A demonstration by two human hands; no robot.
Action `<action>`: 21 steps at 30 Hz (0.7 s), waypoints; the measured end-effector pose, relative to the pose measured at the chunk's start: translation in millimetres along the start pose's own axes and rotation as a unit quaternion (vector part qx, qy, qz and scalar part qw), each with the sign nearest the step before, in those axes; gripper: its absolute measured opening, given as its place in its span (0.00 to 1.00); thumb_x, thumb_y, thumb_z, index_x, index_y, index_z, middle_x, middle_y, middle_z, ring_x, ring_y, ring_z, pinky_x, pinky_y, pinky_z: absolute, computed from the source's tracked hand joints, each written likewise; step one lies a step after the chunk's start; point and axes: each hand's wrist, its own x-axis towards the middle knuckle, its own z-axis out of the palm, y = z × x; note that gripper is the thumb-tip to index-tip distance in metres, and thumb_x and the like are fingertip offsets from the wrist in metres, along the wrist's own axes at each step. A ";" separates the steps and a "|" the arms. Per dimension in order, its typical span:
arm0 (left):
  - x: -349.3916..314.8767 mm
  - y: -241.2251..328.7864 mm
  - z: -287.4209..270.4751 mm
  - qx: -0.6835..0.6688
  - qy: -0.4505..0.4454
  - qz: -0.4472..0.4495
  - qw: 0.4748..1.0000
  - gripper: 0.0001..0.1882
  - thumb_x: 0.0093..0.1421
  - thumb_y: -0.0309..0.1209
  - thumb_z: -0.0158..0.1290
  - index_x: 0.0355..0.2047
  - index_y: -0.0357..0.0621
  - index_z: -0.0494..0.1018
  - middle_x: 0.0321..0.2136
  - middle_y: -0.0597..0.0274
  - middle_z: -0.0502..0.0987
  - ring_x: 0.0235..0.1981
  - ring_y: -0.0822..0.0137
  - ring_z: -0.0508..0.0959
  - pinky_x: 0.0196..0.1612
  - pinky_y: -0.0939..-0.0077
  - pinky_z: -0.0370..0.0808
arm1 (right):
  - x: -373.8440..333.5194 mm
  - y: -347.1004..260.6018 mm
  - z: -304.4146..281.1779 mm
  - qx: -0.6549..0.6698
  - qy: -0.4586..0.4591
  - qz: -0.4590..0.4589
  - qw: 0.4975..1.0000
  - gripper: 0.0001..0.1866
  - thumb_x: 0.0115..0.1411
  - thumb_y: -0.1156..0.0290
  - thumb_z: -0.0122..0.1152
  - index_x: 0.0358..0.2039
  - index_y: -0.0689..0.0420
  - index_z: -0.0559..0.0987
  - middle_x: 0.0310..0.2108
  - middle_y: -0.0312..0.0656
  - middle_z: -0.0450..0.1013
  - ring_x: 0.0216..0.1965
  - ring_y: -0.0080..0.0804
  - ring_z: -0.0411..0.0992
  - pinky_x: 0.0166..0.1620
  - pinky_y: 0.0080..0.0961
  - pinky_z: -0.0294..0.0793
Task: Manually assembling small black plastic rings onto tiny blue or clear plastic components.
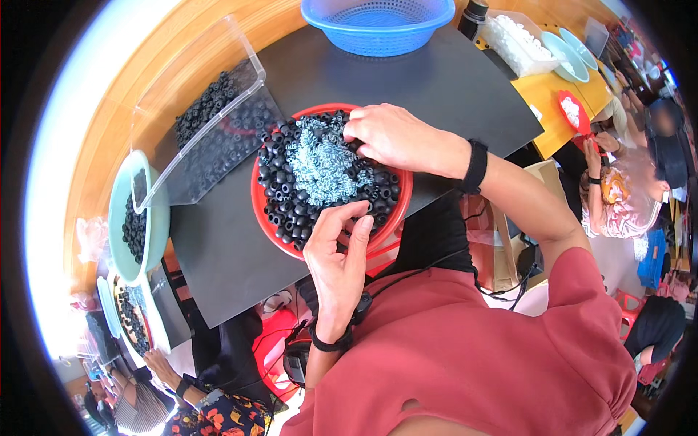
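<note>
A red basin (259,211) on the dark tabletop holds many small hollow black plastic caps (287,211). Heaped over them is a tangle of small light-blue coiled pieces (320,163). My left hand (338,251) is at the near rim, with thumb and forefinger curled together around a small black cap at their tips. My right hand (396,138) reaches over the far right of the basin from the right. Its fingers are bent down into the caps beside the blue heap; its fingertips are partly hidden, so what they hold does not show.
A clear plastic bin (240,109) with black caps leans at the left, near a pale green basin (156,232). A blue perforated basket (378,29) stands at the back. Other people sit at the right and lower left. A yellow table (534,94) adjoins the right.
</note>
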 end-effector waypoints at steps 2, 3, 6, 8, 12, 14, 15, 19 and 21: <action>0.6 -0.3 0.5 -0.002 0.001 0.004 1.000 0.09 0.58 0.25 0.57 0.38 0.36 0.77 0.29 0.60 0.76 0.26 0.73 0.71 0.32 0.79 0.69 | 0.8 -1.9 1.1 -0.035 0.004 -0.027 0.999 0.06 0.49 0.74 0.59 0.26 0.64 0.76 0.27 0.52 0.74 0.31 0.53 0.74 0.37 0.46 0.73; 0.5 -0.2 1.1 -0.001 -0.001 0.006 1.000 0.09 0.58 0.25 0.57 0.39 0.36 0.77 0.29 0.60 0.76 0.26 0.73 0.71 0.32 0.79 0.69 | 1.2 -1.9 2.8 -0.049 -0.014 -0.022 0.998 0.08 0.50 0.74 0.59 0.30 0.63 0.76 0.29 0.49 0.73 0.33 0.51 0.74 0.39 0.45 0.73; -0.4 0.6 -0.5 0.005 -0.003 0.013 1.000 0.09 0.58 0.25 0.57 0.39 0.36 0.77 0.29 0.60 0.76 0.26 0.73 0.71 0.32 0.79 0.69 | 2.4 -3.1 2.1 -0.059 -0.042 0.001 0.997 0.10 0.49 0.75 0.59 0.34 0.62 0.77 0.31 0.48 0.73 0.35 0.49 0.73 0.40 0.42 0.72; 0.6 0.2 0.3 0.005 -0.007 0.019 1.000 0.09 0.58 0.26 0.57 0.38 0.36 0.77 0.29 0.60 0.76 0.26 0.73 0.72 0.32 0.80 0.69 | 0.6 -0.6 -2.3 -0.058 -0.052 0.024 0.997 0.10 0.49 0.75 0.59 0.33 0.63 0.77 0.31 0.48 0.73 0.35 0.49 0.73 0.40 0.42 0.73; -1.8 -3.3 -3.7 -0.007 -0.013 -0.015 1.000 0.10 0.59 0.25 0.56 0.42 0.37 0.76 0.32 0.62 0.76 0.31 0.74 0.74 0.37 0.81 0.70 | -2.1 4.2 -13.1 0.047 -0.055 0.079 0.994 0.10 0.48 0.73 0.62 0.31 0.64 0.80 0.29 0.48 0.77 0.31 0.45 0.76 0.37 0.34 0.75; -2.4 -5.2 -3.8 -0.018 -0.022 -0.038 0.999 0.12 0.61 0.24 0.55 0.45 0.39 0.76 0.35 0.63 0.77 0.36 0.75 0.76 0.43 0.82 0.71 | -2.8 -1.2 -24.6 0.100 -0.041 0.097 0.989 0.10 0.48 0.72 0.64 0.31 0.64 0.81 0.27 0.47 0.78 0.29 0.41 0.77 0.36 0.30 0.75; -1.7 -4.9 -2.1 -0.035 -0.003 -0.040 0.999 0.14 0.60 0.24 0.55 0.47 0.39 0.75 0.35 0.63 0.77 0.35 0.76 0.75 0.41 0.83 0.71 | -5.5 -7.4 -32.2 0.169 -0.053 0.140 0.974 0.11 0.49 0.71 0.65 0.32 0.64 0.81 0.26 0.45 0.78 0.28 0.34 0.77 0.35 0.27 0.75; 2.8 8.6 1.1 0.010 0.037 0.006 0.999 0.17 0.55 0.21 0.59 0.47 0.40 0.76 0.35 0.63 0.77 0.30 0.77 0.73 0.35 0.84 0.71 | -16.5 -37.0 -46.5 0.395 -0.149 0.204 0.883 0.09 0.52 0.74 0.65 0.35 0.63 0.82 0.27 0.37 0.79 0.28 0.17 0.75 0.34 0.17 0.74; 2.0 3.0 -0.3 0.047 0.044 0.062 0.996 0.17 0.52 0.21 0.61 0.45 0.40 0.77 0.34 0.63 0.77 0.28 0.77 0.73 0.33 0.83 0.71 | -21.9 -51.6 -49.3 0.485 -0.186 0.232 0.822 0.13 0.50 0.71 0.65 0.36 0.63 0.83 0.28 0.38 0.80 0.30 0.18 0.73 0.37 0.17 0.72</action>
